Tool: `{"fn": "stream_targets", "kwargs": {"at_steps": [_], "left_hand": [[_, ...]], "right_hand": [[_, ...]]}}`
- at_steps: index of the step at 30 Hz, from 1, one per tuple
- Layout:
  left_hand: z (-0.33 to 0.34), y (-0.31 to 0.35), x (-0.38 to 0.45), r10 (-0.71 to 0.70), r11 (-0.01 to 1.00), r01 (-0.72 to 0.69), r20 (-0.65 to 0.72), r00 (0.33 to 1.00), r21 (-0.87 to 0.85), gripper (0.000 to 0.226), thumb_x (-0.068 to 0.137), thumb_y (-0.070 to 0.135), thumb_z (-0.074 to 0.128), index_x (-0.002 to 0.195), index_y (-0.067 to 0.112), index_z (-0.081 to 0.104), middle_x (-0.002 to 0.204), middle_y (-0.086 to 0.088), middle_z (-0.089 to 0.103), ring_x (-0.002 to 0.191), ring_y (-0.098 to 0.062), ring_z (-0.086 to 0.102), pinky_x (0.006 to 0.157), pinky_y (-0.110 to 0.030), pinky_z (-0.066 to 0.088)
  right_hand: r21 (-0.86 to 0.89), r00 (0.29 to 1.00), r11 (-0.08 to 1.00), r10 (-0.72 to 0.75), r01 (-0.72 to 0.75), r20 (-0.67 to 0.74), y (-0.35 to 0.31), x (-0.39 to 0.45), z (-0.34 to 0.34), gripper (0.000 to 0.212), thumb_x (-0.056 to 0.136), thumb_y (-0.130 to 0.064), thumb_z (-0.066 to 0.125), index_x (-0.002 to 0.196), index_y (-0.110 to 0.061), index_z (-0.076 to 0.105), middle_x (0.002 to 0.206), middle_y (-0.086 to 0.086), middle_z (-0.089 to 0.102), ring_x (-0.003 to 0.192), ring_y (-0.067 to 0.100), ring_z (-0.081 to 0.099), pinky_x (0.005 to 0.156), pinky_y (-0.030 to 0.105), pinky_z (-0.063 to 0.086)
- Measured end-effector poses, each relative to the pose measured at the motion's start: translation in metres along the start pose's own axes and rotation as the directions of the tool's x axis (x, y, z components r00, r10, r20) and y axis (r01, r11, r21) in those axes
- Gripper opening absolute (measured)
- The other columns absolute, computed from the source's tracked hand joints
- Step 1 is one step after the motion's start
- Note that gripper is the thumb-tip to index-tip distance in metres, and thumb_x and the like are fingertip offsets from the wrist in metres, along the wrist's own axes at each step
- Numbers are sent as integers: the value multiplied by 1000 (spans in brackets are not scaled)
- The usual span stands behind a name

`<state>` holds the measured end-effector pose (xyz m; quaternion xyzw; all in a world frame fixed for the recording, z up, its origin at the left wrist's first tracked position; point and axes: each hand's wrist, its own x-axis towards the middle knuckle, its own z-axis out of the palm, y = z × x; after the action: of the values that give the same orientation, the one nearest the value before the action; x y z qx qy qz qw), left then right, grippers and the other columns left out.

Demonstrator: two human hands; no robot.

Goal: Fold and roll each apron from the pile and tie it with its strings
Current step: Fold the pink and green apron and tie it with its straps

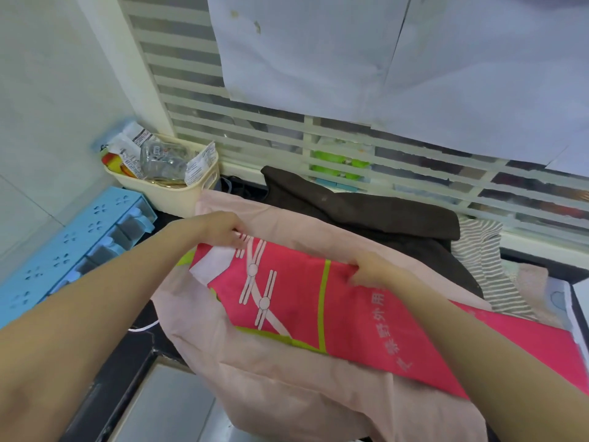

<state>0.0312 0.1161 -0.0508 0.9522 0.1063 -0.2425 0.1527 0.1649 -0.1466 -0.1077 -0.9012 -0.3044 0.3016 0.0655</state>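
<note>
The pink apron lies folded across pale cloth on the desk. The left hand and right hand each pinch its far edge.

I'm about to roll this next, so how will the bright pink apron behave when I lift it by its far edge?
Probably floppy: the pink apron already creases where the left hand and right hand pinch it. Likely light, as it lies on the pale pink cloth without flattening its wrinkles. Its smooth-looking surface may slide.
</note>
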Motion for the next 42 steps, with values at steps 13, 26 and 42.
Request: {"fn": "stream_targets", "kwargs": {"at_steps": [13,26,42], "left_hand": [[-17,26,-20,139,969,-124,55,989,-215,8,87,19,66,86,11,66,79,1,61,68,-6,56,65,-19,44],[24,-9,-25,-23,936,29,22,999,-350,74,81,9,70,143,17,30,137,7,40,122,-6,38,93,-11,31],[-26,32,-38,12,295,255,270,963,-921,53,98,52,23,118,18,58,102,1,66,70,-10,64,57,-19,48]], "right_hand": [[259,928,915,-349,308,128,-95,4,-1,29,82,-12,70,109,-5,65,80,-2,55,85,17,51,64,18,40],[456,986,888,-127,65,108,-59,10,-30,22,93,-3,54,114,-7,53,106,12,67,51,8,64,44,16,47],[436,970,896,-175,86,169,-62,14,-26,34,95,0,47,127,-8,53,109,18,67,64,14,66,61,20,57]]}}
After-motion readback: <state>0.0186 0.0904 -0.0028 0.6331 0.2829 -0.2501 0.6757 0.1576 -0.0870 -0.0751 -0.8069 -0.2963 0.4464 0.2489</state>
